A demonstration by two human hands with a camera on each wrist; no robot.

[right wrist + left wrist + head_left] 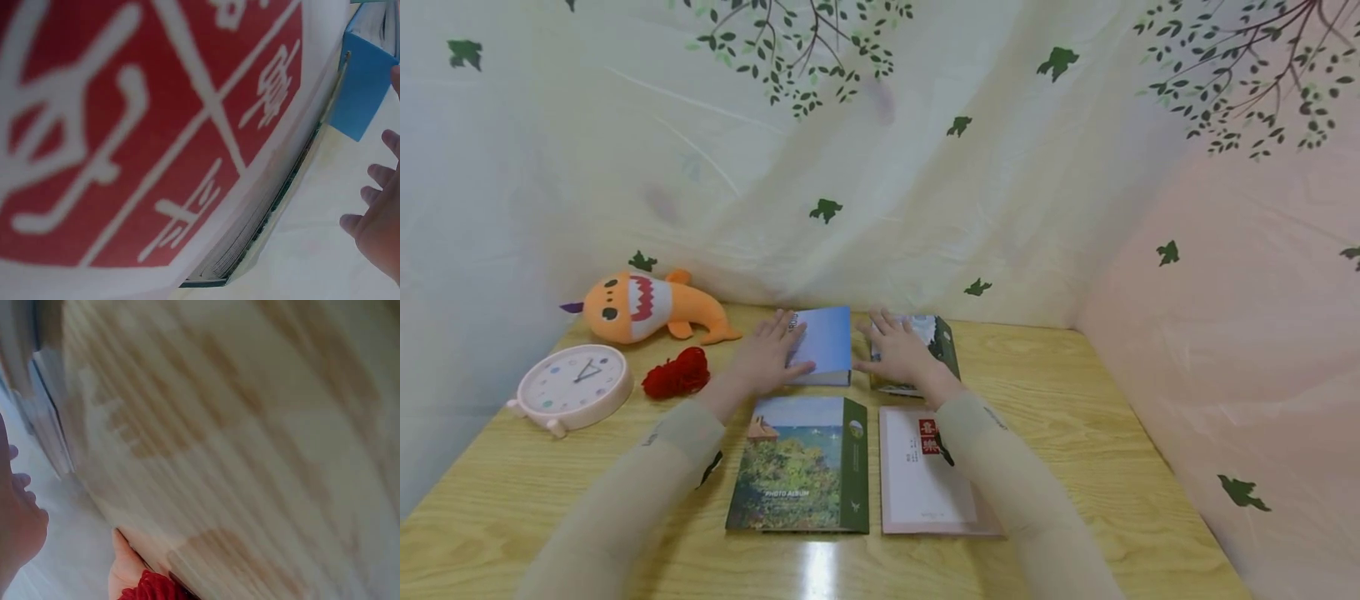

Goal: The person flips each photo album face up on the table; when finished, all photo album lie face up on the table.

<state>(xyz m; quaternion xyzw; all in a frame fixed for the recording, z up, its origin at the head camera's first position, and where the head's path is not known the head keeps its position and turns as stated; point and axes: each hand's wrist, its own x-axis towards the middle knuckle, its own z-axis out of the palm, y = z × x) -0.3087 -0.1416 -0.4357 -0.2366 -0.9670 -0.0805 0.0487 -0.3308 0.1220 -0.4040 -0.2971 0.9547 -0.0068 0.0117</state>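
In the head view, a blue book (pixel 829 342) lies at the back of the table, and my left hand (pixel 769 354) is over its left part with fingers spread. Beside it is a dark-edged book (pixel 946 346) with a picture cover. My right hand (pixel 898 350) lies over that book's left part, fingers spread and straight. Nearer to me, a green-spined photo album (pixel 797 467) lies flat on the left. A pale pink book (pixel 917 492) with a red label lies to its right, partly under my right forearm.
On the left stand a pink alarm clock (pixel 576 387), a bundle of red yarn (pixel 677 373) and an orange plush shark (pixel 655 304). A hanging cloth (pixel 887 250) with leaf prints borders the wooden table (pixel 1045 433) at the back and sides.
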